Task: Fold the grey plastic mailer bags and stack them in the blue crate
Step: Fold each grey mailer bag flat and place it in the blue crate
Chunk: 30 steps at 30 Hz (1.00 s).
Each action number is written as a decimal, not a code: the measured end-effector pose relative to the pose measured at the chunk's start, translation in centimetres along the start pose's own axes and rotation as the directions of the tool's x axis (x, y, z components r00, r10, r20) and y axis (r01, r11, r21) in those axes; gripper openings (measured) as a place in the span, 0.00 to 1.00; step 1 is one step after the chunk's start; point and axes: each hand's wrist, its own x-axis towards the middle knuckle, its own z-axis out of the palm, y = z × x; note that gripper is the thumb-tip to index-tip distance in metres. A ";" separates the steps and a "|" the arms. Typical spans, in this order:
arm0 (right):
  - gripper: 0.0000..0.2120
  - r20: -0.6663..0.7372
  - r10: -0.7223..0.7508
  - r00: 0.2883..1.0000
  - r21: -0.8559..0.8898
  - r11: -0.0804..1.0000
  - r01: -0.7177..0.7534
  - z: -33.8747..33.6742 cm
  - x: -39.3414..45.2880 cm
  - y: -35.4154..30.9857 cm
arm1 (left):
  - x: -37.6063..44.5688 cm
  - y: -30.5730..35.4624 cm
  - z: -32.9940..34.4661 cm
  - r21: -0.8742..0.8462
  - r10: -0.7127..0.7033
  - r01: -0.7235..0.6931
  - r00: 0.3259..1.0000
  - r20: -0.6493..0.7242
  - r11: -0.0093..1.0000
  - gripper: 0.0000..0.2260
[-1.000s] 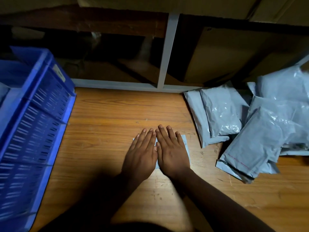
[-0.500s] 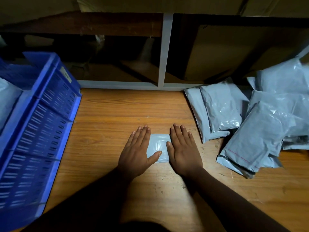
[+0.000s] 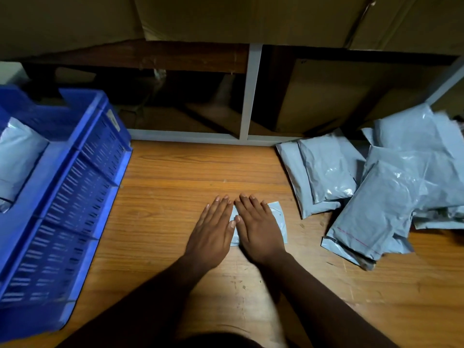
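Both hands flat on folded bag, mid worktop.

L hand (image 3: 213, 232) & R hand (image 3: 258, 227) lie side by side, fingers straight, palms pressing the small folded grey bag (image 3: 277, 218); no grip closed on it, just held flat on the wooden worktop (image 3: 175, 187). Bag's right edge shows past R hand. Right, further back: loose pile of grey bags (image 3: 381, 189). Left: blue crate (image 3: 75, 187) w/ a grey bag inside (image 3: 17, 159).
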 end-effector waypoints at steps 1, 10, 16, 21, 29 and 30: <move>0.26 0.000 0.006 1.000 -0.010 1.000 -0.006 0.2 -0.1 0.1 | -0.1 -0.2 0.3 0.006 -0.002 0.002 1.000 -0.015 1.000 0.28; 0.26 0.017 0.024 1.000 -0.085 0.996 -0.022 0.5 0.3 -0.2 | 0.4 0.3 1.3 0.090 -0.006 0.014 0.996 -0.089 0.996 0.24; 0.29 0.021 0.071 0.997 -0.063 0.996 -0.069 -0.2 -1.2 1.5 | -0.2 -0.6 0.4 0.088 -0.002 0.004 1.000 -0.020 0.996 0.28; 0.29 0.039 0.145 0.989 0.026 0.989 -0.146 -1.4 -1.9 1.6 | -0.1 -2.2 -1.0 0.033 -0.004 0.001 0.996 0.088 0.999 0.33; 0.25 0.205 0.041 0.978 -0.045 0.998 -0.032 -7.0 0.9 4.0 | 4.4 -4.4 -7.9 -0.210 -0.034 0.128 0.915 0.402 0.969 0.26; 0.22 0.211 0.020 0.977 -0.027 1.000 -0.015 -7.7 1.5 3.4 | 4.8 -4.3 -8.5 -0.234 -0.046 0.153 0.913 0.406 0.960 0.24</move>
